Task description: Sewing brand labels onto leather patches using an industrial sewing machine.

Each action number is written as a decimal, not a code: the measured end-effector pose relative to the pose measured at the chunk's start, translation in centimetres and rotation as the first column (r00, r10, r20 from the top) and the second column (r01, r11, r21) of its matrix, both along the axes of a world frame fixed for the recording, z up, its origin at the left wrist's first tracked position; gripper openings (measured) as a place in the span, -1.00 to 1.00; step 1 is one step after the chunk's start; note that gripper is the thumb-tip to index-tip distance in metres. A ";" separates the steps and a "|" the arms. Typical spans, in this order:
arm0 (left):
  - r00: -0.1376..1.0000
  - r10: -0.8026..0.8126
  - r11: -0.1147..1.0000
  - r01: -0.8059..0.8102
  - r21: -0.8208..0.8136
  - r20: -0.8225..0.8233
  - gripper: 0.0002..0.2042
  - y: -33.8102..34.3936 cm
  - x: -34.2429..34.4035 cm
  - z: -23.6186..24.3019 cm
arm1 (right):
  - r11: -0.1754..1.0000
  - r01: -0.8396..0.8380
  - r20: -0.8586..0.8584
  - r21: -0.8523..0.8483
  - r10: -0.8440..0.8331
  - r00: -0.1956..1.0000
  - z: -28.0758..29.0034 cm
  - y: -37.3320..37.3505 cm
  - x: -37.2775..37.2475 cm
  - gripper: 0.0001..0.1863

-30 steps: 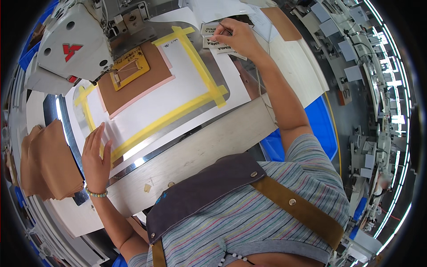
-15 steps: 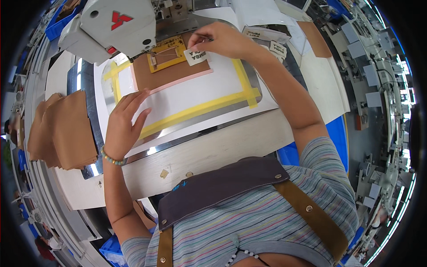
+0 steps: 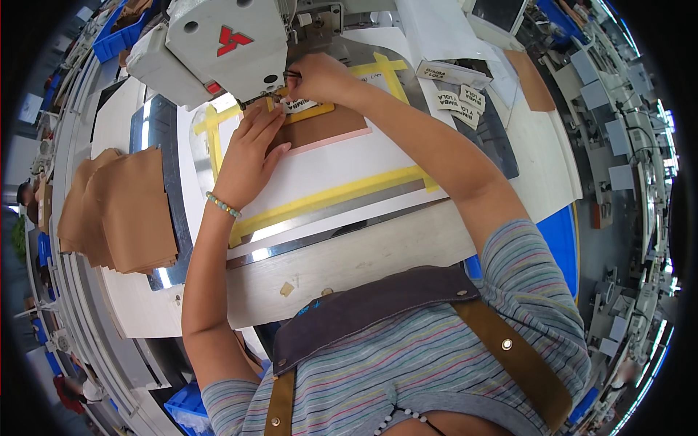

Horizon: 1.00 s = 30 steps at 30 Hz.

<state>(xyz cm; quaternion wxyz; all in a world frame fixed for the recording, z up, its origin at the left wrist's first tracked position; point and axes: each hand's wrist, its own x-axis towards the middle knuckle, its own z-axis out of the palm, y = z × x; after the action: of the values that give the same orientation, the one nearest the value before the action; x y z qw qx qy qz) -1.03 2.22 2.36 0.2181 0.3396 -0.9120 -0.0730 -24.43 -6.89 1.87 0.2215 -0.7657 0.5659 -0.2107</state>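
My left hand (image 3: 251, 156), with a beaded bracelet at the wrist, lies with fingers stretched toward the sewing machine's needle area. Its fingertips touch the left end of a white fabric label (image 3: 299, 106). The label sits in a yellow template frame (image 3: 314, 113) on a brown leather-like piece (image 3: 327, 131) with a pink edge. My right hand (image 3: 320, 78) is closed just above the label, its fingertips close to the left ones. A thin dark thing shows at its fingers; its kind is unclear. The sewing machine head (image 3: 225, 43) hides part of the frame.
Yellow tape (image 3: 334, 192) borders the white sheet under the work. A stack of brown pieces (image 3: 134, 211) stands at the left. Several loose labels (image 3: 465, 105) lie at the right, by a box of labels (image 3: 451, 73). A blue bin (image 3: 560, 247) is at the lower right.
My right hand has carried the label left into the yellow frame, close under the machine head. My left hand has moved forward and right to meet it. The view has shifted slightly.
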 end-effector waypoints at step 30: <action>0.985 0.058 0.998 -0.055 0.025 -0.163 -0.70 -1.5 -0.6 -1.6 | 0.998 0.013 0.048 -0.065 -0.010 0.999 -0.4 0.3 0.2 -0.71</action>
<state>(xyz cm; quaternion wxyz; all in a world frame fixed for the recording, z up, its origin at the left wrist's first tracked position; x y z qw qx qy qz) -1.62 0.71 0.74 0.2910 0.3603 -0.8802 -0.1037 -24.26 -6.63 1.45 0.2087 -0.7638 0.5578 -0.2487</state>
